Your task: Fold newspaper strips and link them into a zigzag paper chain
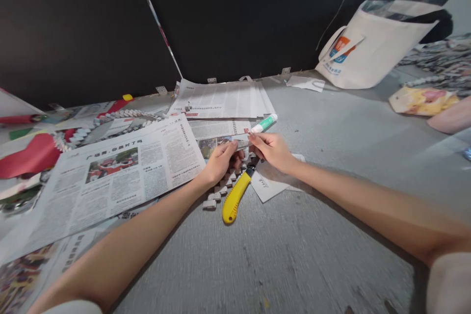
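Between my two hands a narrow strip of newspaper [243,144] is stretched, pinched at each end. My left hand [221,161] is closed on its left end, and the fingertips of my right hand [273,150] close on the other. Just below them lies a zigzag chain of folded newspaper [221,190], partly hidden by my left hand. A yellow utility knife [236,197] rests beside this chain. Under my right hand is a white paper sheet [265,185] with handwriting. A glue stick [264,123] with a green label lies just behind my hands.
Newspaper sheets [121,169] spread across the left, and a newspaper stack [221,98] sits by the black wall [250,19]. Farther left are another folded chain [79,133] and red paper [31,156]. A white tote bag [379,44] stands at the back right.
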A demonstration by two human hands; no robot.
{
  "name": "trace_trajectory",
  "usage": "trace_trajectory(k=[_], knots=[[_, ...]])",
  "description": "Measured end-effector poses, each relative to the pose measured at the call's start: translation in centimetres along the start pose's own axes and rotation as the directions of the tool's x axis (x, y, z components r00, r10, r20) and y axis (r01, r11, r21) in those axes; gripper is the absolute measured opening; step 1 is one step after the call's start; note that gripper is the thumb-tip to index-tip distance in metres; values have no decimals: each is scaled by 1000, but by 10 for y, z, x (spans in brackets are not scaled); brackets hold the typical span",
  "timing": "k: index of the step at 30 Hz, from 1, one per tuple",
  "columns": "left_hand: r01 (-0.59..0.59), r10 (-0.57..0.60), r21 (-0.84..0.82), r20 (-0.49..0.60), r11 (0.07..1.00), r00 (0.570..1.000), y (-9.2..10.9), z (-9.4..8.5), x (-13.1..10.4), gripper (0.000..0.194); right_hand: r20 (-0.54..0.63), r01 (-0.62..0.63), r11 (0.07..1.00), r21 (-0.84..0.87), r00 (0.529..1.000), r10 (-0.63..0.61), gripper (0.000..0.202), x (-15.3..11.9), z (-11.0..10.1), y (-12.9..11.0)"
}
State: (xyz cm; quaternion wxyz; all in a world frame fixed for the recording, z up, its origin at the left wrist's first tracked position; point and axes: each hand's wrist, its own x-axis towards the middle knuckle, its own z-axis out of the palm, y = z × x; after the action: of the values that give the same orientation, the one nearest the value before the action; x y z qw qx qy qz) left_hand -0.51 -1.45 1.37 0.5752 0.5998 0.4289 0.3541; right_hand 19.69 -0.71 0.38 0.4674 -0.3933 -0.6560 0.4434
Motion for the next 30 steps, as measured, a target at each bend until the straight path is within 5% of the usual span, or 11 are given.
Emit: trace_trajectory(k=[6,11,18,30], knots=[[53,-53,-5,-15,999,998,3,1,-2,57,-68,31,998,-63,997,-35,63,-3,1,3],[72,-72,-1,-18,997,997,3,0,-2,59,-3,46,998,-47,999,-46,62,-4,1,2],[33,-43,-206,-44,978,998,3,3,0,48,37,55,996,-66,998,-53,60,-4,-1,-3],[17,-17,-21,-24,1000,1000,3,2,-2,50,90,3,1000,7,996,-4,62,-2,0,-1]])
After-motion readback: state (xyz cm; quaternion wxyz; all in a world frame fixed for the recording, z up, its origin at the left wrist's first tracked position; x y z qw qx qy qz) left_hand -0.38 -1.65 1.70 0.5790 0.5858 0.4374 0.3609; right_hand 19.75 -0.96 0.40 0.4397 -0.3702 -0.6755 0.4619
